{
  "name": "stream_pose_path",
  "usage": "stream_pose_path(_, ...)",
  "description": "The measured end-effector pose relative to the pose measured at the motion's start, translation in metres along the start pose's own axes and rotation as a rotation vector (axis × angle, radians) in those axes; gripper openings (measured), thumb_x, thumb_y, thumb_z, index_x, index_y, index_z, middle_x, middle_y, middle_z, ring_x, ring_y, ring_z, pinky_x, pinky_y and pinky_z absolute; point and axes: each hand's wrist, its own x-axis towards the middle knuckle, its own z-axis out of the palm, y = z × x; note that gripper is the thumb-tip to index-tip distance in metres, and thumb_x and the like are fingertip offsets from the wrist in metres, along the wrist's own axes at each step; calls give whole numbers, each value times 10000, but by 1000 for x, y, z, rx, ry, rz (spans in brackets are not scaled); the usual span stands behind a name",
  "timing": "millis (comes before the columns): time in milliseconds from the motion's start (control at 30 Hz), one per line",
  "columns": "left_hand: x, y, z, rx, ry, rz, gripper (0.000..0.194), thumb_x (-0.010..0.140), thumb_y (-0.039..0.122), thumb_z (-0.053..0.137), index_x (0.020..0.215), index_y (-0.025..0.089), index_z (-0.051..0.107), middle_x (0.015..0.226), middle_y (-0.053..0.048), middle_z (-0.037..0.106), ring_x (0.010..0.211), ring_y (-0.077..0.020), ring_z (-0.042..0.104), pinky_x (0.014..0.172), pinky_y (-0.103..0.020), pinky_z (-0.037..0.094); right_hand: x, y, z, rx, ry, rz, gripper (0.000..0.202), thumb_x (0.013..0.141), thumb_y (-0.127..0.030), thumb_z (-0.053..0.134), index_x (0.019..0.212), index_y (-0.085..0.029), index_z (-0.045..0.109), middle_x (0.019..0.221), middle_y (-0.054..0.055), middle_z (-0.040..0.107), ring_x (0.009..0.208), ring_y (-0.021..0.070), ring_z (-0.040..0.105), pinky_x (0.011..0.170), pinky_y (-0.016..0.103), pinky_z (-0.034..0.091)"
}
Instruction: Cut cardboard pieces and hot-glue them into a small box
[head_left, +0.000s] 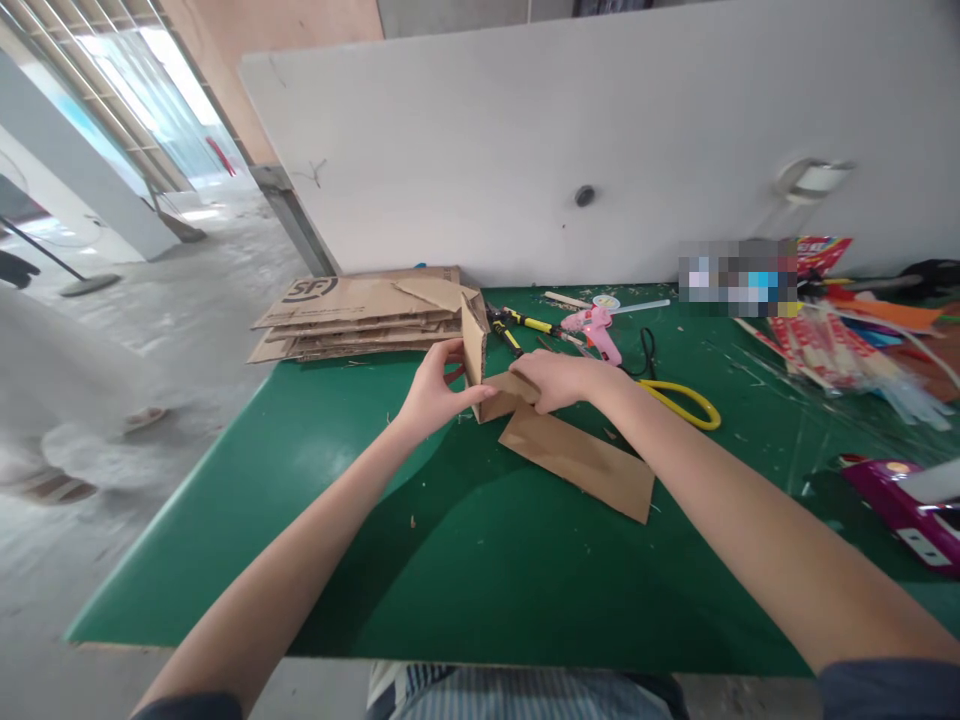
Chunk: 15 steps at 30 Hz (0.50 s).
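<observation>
My left hand (440, 388) grips the left side of a folded cardboard piece (474, 345), its thumb pressed along the lower edge. One panel of this piece stands upright and another runs off to the right. On that right-hand panel my right hand (553, 380) is closed, fingers curled over its end. A flat cardboard strip (581, 460) lies on the green table just below my right hand. Behind the hands are a pink glue gun (594, 330) and a tool with black and yellow handles (529, 322). Scissors with yellow handles (682, 402) rest partly behind my right forearm.
Flattened cardboard boxes (360, 310) are stacked at the back left of the green table (225, 520). Plastic packets (832, 345) lie to the right, with a purple device (904, 510) nearer me. A white board (480, 170) stands behind the table. A person's feet show at the left.
</observation>
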Motion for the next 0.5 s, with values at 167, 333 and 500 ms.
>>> stream_pose_path(167,6,9,-3,-12,8,-1,659,609,452,819,1132,201,505,1198,-115,555,1078,-248,572,906,-433,527,-2,7,-1,71,43,-3,558,629,-243,658,1172,-230,532,1170,102,540,970,268,585,618,302,422)
stream_pose_path(333,12,21,-5,11,1,24,660,606,424,829,1138,199,510,1208,-116,557,1069,-242,578,911,-442,526,-1,15,-6,73,100,-63,498,610,-217,662,1097,-214,558,1125,97,569,939,261,586,642,312,416)
stream_pose_path(500,16,31,-8,14,6,62,649,624,415,819,1156,204,514,1210,-116,571,1055,-236,593,905,-430,527,-5,17,-16,45,118,-92,373,613,-232,648,974,-207,554,1020,80,594,869,247,585,564,296,372)
